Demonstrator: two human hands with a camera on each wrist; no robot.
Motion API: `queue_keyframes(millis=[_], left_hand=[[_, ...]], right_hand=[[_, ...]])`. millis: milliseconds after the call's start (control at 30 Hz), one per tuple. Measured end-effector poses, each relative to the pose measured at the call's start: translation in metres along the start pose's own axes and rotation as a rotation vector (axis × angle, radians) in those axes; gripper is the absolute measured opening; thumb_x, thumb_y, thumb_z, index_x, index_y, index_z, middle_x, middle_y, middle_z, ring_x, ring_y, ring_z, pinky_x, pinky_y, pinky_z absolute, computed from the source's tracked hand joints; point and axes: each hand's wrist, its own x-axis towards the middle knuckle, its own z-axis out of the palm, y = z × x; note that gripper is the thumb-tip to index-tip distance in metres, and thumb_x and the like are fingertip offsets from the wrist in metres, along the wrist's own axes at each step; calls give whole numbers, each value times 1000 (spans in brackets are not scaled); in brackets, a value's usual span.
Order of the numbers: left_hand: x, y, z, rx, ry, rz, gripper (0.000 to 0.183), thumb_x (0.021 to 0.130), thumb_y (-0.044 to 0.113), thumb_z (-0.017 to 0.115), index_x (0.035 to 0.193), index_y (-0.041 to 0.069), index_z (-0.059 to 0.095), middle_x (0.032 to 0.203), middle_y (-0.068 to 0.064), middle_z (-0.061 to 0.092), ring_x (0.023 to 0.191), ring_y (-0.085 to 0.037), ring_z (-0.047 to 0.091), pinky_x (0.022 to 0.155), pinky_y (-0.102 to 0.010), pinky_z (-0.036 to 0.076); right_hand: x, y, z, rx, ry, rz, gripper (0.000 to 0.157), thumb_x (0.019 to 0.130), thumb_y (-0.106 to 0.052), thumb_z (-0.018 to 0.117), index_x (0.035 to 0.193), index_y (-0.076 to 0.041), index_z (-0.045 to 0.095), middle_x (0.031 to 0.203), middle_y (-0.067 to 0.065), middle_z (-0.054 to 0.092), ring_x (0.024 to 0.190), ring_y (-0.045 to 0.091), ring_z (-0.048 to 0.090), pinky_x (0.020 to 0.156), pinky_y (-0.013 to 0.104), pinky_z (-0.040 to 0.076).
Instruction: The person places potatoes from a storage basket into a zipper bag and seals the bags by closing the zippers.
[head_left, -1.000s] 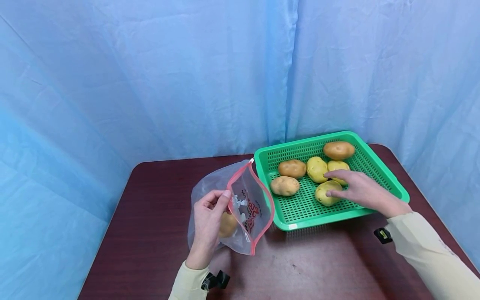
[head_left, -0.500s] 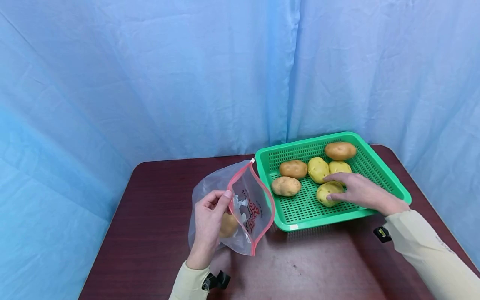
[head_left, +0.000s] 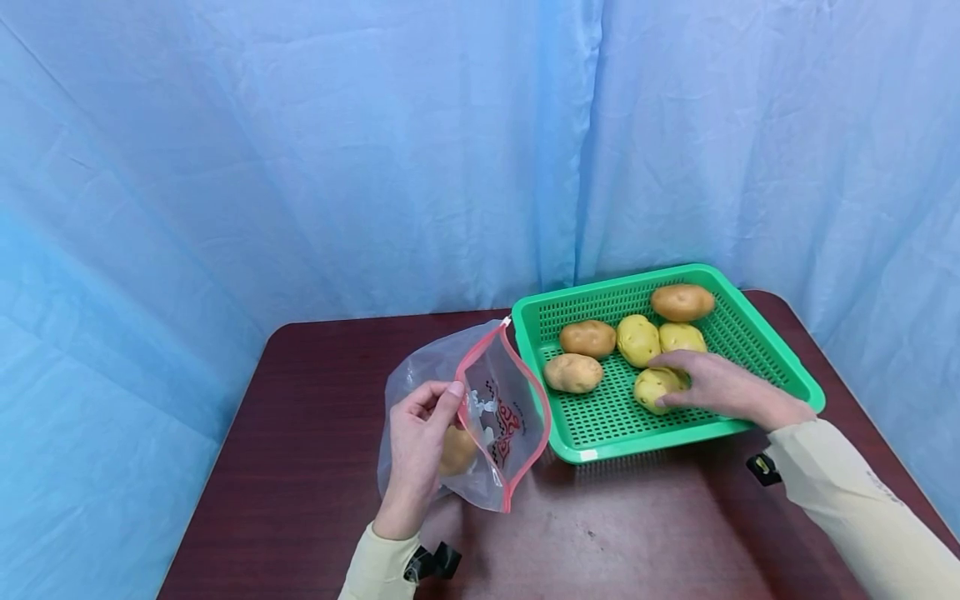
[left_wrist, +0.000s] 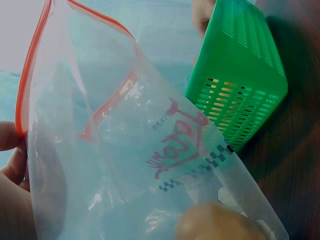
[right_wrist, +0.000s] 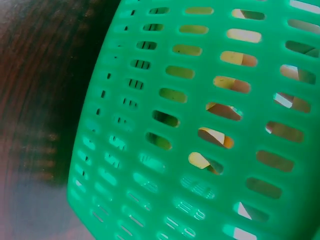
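In the head view, my left hand (head_left: pixel 416 433) pinches the near rim of a clear zip bag (head_left: pixel 517 400) between thumb and fingers, and its red-edged mouth gapes. A brown potato (head_left: pixel 457 450) shows through the bag's wall; the left wrist view shows this potato (left_wrist: pixel 215 222) low in the bag. My right hand (head_left: pixel 712 385) reaches into the green basket (head_left: pixel 780 371), thumb and fingers around a yellow potato (head_left: pixel 655 388). That hand partly covers the potato. In the right wrist view the basket's slotted wall (right_wrist: pixel 200 120) hides the fingers.
Two more yellow potatoes, one of them a round yellow potato (head_left: pixel 637 340), lie behind the gripped one. Brown potatoes sit around them, including a brown potato (head_left: pixel 682 302) at the back. The basket stands on a dark wooden table (head_left: pixel 315 467) before a blue curtain (head_left: pixel 420 167).
My right hand has lowered slightly, its thumb and fingers closing in on the near yellow potato. The left hand and bag have stayed almost still.
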Motion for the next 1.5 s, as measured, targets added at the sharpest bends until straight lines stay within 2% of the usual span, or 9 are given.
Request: queue_keyframes(millis=[400, 833, 933, 1100, 1267, 1500], left_hand=[[0, 0, -1, 10, 0, 0, 20, 99, 12, 70, 96, -7, 72, 72, -2, 65, 65, -13, 60, 65, -25, 54], [0, -2, -2, 6, -2, -2, 21, 99, 13, 70, 95, -7, 72, 73, -3, 64, 66, -13, 60, 65, -26, 54], [0, -2, -2, 7, -2, -3, 21, 99, 14, 70, 94, -7, 72, 72, -3, 64, 65, -13, 60, 64, -25, 53], [0, -2, -1, 13, 1, -8, 23, 99, 14, 70, 94, -8, 71, 72, -1, 65, 65, -13, 61, 65, -26, 54], [-1, -2, -1, 5, 1, -11, 22, 99, 13, 70, 94, -8, 71, 72, -1, 64, 65, -13, 61, 65, -25, 54], [0, -2, -1, -7, -5, -5, 20, 99, 13, 70, 96, -7, 72, 72, -3, 64, 65, -13, 60, 65, -26, 54]], right_hand=[[1, 5, 5, -49, 9, -48, 64, 86, -33, 85, 138, -3, 63, 136, 21, 61, 126, 42, 55, 101, 61, 45], [5, 4, 9, -63, -7, 14, 75, 84, -39, 87, 139, 4, 58, 133, 25, 59, 120, 42, 56, 95, 59, 47], [8, 4, 11, -48, -17, 18, 75, 84, -39, 87, 139, 4, 58, 132, 23, 61, 118, 39, 57, 95, 57, 47], [11, 1, 12, -38, -13, 0, 68, 84, -37, 87, 135, 0, 60, 123, 13, 67, 103, 27, 62, 86, 50, 50], [8, -3, 9, -48, 24, 2, 67, 86, -39, 84, 135, 1, 60, 121, 14, 69, 100, 26, 64, 84, 48, 51], [-3, -16, 0, 4, 136, 20, 74, 91, -45, 78, 144, 1, 54, 130, 19, 65, 103, 29, 63, 82, 48, 52]])
